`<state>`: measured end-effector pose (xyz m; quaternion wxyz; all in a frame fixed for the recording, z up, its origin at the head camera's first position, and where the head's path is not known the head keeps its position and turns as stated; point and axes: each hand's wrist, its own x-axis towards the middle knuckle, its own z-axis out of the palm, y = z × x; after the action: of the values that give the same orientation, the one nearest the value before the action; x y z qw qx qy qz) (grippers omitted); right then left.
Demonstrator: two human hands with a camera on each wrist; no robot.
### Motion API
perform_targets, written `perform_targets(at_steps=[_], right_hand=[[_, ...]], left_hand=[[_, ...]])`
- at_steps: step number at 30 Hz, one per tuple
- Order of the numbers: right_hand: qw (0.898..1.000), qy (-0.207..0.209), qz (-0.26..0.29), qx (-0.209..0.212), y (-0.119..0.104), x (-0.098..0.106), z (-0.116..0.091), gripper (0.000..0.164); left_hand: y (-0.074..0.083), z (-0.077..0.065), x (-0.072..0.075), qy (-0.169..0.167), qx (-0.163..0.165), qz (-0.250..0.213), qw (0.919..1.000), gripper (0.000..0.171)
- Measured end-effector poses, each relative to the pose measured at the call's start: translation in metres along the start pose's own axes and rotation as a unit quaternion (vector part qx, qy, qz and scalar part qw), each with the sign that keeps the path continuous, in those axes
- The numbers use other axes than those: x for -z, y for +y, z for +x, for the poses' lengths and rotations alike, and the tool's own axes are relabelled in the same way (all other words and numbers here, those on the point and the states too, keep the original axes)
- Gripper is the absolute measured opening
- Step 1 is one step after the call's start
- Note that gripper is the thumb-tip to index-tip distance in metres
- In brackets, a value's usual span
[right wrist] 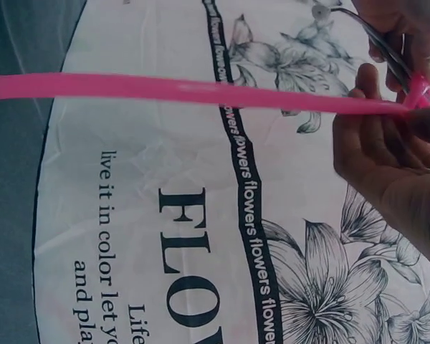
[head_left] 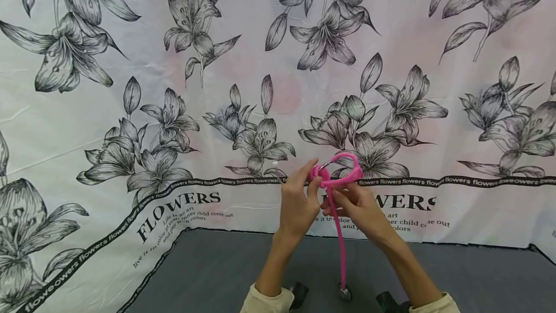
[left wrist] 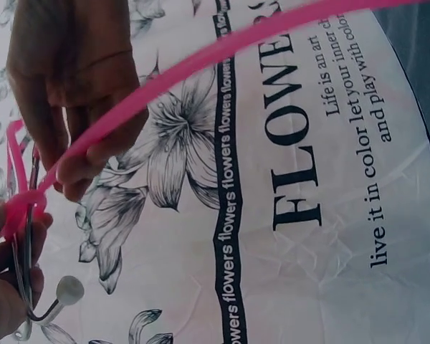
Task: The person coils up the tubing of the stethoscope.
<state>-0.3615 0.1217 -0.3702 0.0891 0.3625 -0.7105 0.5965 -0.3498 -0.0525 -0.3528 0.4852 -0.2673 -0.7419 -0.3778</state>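
A stethoscope with pink tubing (head_left: 340, 245) is held up in front of the floral cloth, its upper part wound into a loop (head_left: 356, 173). My left hand (head_left: 299, 202) grips the wound tubing and the metal ear tubes on the left side. One ear tube ends in a pale ear tip (left wrist: 70, 290) that sticks out past the left fingers. Just right of it, my right hand (head_left: 358, 206) pinches the tubing below the loop with thumb and fingers. From there the tube hangs down to the metal chest piece (head_left: 345, 294), low over the grey surface. Fingers partly hide the wound part.
A white cloth (head_left: 260, 37) printed with grey lilies and lettering hangs behind and to the left. The dark grey tabletop (head_left: 217, 269) lies below the hands. Dark straps (head_left: 298, 294) sit at the wrists by the beige sleeves (head_left: 267, 299).
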Motion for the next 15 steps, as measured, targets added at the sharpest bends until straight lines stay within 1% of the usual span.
perform_targets(at_steps=[4,6,10,13,15], right_hand=[[0.999,-0.029,-0.033,-0.008,-0.003,-0.002,-0.001,0.033],[0.997,-0.044,-0.056,-0.01,-0.005,-0.003,-0.002,0.04],[0.992,-0.071,-0.106,0.007,-0.008,-0.005,-0.003,0.061],[0.984,-0.08,-0.156,0.02,-0.009,-0.009,-0.005,0.071],[0.979,-0.075,-0.191,0.016,-0.012,-0.011,-0.006,0.073]], left_hand=[[-0.001,-0.002,0.0,0.024,-0.007,0.049,0.9985,0.037],[-0.002,-0.002,0.0,0.033,-0.013,0.065,0.9972,0.037],[-0.004,0.0,0.003,0.049,-0.031,0.101,0.9932,0.035],[-0.004,0.001,0.005,0.05,-0.053,0.148,0.9862,0.036],[-0.004,0.002,0.006,0.044,-0.072,0.179,0.9803,0.038]])
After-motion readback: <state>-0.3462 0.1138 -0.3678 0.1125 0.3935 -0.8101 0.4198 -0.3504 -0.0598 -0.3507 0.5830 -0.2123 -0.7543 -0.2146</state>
